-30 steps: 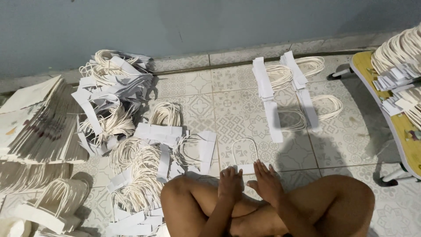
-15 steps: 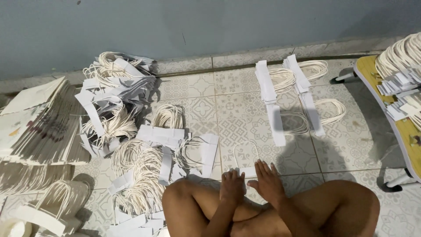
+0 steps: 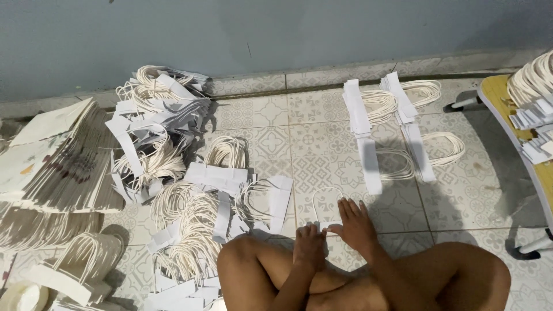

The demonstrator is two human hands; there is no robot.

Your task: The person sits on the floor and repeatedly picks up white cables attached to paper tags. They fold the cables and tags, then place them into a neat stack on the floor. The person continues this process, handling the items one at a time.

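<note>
I sit cross-legged on a patterned tile floor (image 3: 322, 144). Just beyond my knees lies a white paper handle strip (image 3: 330, 226) with a cream cord loop (image 3: 328, 196) pointing away from me. My left hand (image 3: 310, 246) rests with its fingertips on the strip's left end. My right hand (image 3: 356, 226) lies flat on the strip's right end, fingers stretched forward. Both hands press the strip onto the floor.
A loose heap of similar corded strips (image 3: 199, 210) lies to my left, and a bigger pile (image 3: 155, 115) sits by the wall. Flat paper bags (image 3: 52, 161) are stacked far left. Two neat rows of strips (image 3: 391, 124) lie ahead right. A yellow low table (image 3: 518, 121) stands at right.
My hands stay on the strip. My head has shifted a little, so the view has slid slightly.
</note>
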